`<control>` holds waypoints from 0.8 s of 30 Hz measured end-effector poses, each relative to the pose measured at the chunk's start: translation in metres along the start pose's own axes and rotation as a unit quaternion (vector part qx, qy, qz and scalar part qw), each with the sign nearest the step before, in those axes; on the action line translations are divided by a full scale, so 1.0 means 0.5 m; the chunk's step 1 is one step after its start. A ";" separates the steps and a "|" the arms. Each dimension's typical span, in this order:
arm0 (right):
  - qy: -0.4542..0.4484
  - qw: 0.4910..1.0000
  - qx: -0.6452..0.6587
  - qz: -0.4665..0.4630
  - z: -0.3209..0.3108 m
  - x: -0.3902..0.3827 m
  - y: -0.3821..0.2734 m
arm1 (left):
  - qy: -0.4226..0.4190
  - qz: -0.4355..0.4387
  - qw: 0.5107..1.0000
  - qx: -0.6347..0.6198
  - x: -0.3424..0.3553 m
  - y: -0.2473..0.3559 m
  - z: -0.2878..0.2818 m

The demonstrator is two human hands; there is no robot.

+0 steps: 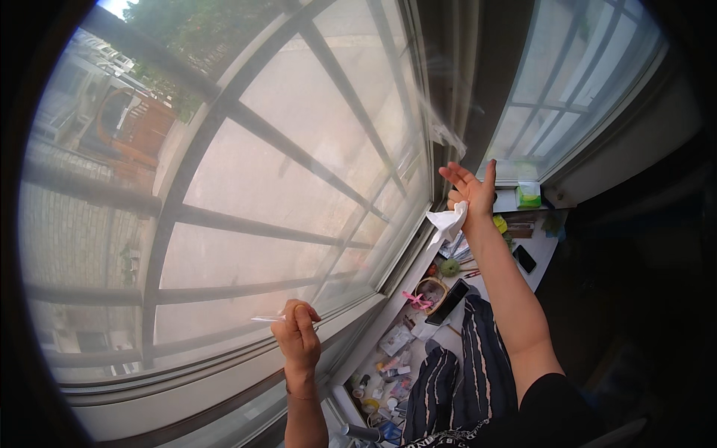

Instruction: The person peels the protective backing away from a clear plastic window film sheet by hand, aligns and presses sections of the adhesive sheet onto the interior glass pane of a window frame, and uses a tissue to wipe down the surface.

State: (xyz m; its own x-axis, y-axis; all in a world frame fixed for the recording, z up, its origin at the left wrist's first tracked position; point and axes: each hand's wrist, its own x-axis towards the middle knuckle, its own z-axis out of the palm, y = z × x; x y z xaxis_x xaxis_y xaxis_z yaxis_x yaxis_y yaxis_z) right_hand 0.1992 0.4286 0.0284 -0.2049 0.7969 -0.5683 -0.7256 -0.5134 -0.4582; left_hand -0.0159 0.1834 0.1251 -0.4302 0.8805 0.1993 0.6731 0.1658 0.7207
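Observation:
My left hand (297, 334) is closed in front of the window, low near its bottom frame. A thin white piece (267, 319) sticks out of that fist to the left; its kind is unclear. Farther off to the right, my right hand (478, 196) is raised by the window's corner, thumb and some fingers stretched out. A crumpled white tissue (448, 220) hangs from its palm, gripped by the lower fingers. The large window pane (261, 172) looks hazy, with bars behind it. Just beyond my right fingers is a wispy, translucent strip (447, 139).
Below me a white ledge (358, 351) carries small bottles and packets, a pink ribbon (417, 300), a dark oblong case (448, 301) and a phone (524, 259). A green box (529, 196) stands by the second window (575, 82). My legs in striped trousers (485, 351) rest on the ledge.

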 end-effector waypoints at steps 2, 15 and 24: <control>-0.130 0.991 0.006 -0.020 0.025 0.025 -0.027 | 0.013 0.001 1.000 0.004 -0.006 -0.010 -0.004; -0.285 0.831 -0.364 -0.308 0.156 -0.093 -0.090 | 0.131 -0.134 0.941 -0.280 -0.038 0.031 0.041; -0.283 0.740 -0.447 -0.417 0.213 -0.165 -0.087 | 0.143 -0.147 0.923 -0.326 -0.037 0.032 0.053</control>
State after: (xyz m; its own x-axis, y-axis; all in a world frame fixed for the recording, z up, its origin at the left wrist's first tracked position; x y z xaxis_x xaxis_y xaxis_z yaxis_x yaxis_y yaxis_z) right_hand 0.1777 0.4190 0.1679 -0.3568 0.8310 0.4268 -0.0835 0.4266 -0.9006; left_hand 0.0186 0.1815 0.1154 -0.7406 0.6713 0.0307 0.0365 -0.0054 0.9993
